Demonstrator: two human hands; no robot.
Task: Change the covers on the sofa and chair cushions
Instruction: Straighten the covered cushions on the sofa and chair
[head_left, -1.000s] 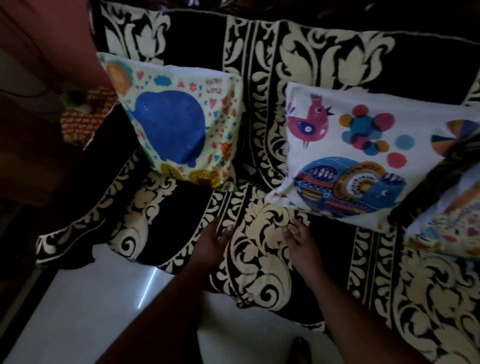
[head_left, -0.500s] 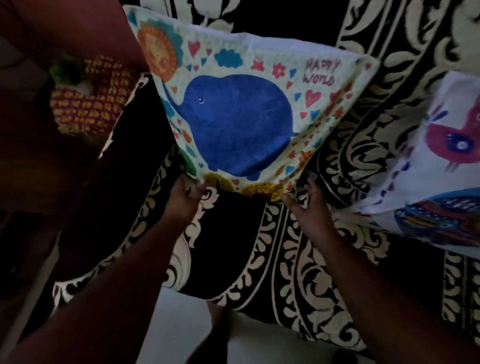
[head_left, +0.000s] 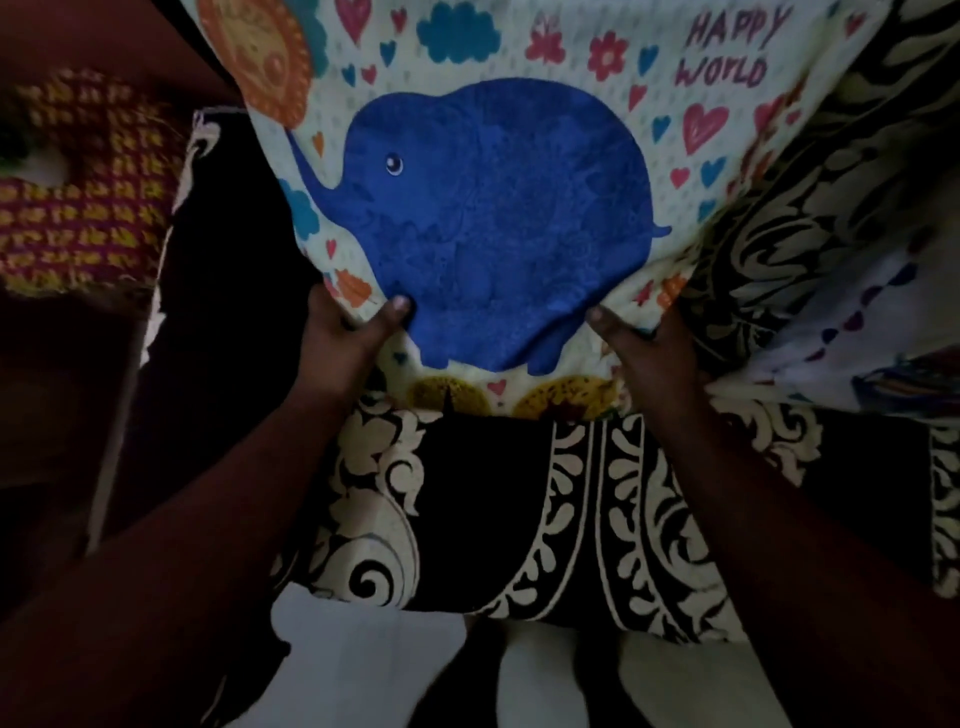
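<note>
A cushion with a cream cover showing a blue elephant and the words "HAPPY WORLD" (head_left: 498, 218) fills the upper middle of the view, leaning against the sofa back. My left hand (head_left: 345, 338) grips its lower left edge, thumb on the front face. My right hand (head_left: 644, 348) holds the lower right edge, thumb on the front and fingers hidden behind the cover. The sofa (head_left: 498, 499) below wears a black throw with cream floral scrolls.
A second white cushion with colourful prints (head_left: 872, 338) lies at the right edge. A red and yellow patterned fabric (head_left: 78, 197) sits at the left beside the sofa arm. Pale floor (head_left: 374, 670) shows below the sofa's front edge.
Both hands moved from the sofa seat up to the elephant cushion and now grip its lower corners. The view has drawn much closer to the cushion.
</note>
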